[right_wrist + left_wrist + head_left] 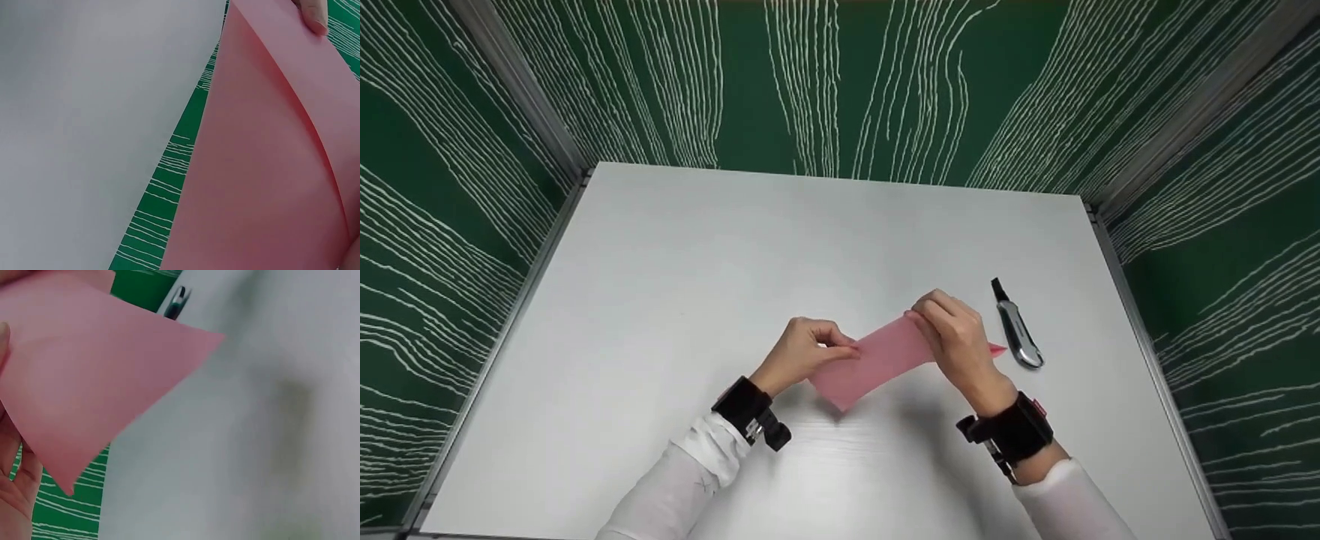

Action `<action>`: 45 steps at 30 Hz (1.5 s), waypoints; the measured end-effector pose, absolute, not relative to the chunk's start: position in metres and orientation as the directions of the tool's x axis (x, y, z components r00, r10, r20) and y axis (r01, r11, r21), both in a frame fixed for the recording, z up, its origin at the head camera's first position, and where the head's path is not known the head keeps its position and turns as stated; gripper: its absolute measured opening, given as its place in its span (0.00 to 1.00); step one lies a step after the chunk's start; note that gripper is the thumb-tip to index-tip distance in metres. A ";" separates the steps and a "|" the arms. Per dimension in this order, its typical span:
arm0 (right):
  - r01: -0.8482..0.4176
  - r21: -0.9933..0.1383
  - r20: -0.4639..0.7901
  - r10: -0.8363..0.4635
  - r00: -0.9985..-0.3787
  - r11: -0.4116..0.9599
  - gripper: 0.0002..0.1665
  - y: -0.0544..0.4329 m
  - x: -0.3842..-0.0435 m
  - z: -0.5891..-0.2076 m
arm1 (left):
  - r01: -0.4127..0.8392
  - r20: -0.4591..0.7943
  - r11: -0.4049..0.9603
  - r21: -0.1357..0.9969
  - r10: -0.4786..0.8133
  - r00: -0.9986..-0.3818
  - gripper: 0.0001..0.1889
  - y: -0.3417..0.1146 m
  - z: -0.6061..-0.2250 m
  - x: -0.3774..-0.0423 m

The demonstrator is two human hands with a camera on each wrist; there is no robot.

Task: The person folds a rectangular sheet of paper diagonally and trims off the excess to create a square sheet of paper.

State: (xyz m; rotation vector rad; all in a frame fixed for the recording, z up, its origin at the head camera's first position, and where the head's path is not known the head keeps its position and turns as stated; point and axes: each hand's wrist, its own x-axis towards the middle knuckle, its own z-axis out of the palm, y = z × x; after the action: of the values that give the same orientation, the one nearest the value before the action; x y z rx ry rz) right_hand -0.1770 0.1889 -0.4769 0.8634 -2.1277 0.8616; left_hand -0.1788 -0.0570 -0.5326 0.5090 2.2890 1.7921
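Observation:
A sheet of pink paper (pixel 889 349) is held up above the white table between both hands, slanting from lower left to upper right. My left hand (pixel 808 349) pinches its left part between thumb and fingers. Toward the other end, my right hand (pixel 956 337) grips the upper edge with curled fingers, and a brighter pink tip sticks out beyond it. In the right wrist view the paper (pixel 253 169) shows a folded-over layer with a curved edge and a gap beneath. Its loose corner points outward in the left wrist view.
A grey and black utility knife (pixel 1020 334) lies on the white table (pixel 697 247), just right of the right hand. Green panels (pixel 870 90) with wavy white lines stand behind the table and at both sides, with metal rails along its side edges.

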 end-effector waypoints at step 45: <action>-0.230 -0.808 0.221 -0.083 -0.972 0.543 0.12 0.239 -0.190 -0.464 | 0.093 0.082 0.118 0.989 0.095 -0.992 0.06 -0.121 -0.527 -0.199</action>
State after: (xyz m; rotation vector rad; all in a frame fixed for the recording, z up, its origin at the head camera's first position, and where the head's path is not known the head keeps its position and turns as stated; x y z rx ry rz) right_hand -0.1900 0.2395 -0.4636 0.2674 -2.6190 1.4056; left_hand -0.1990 -0.1210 -0.5266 0.1981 2.3482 2.0756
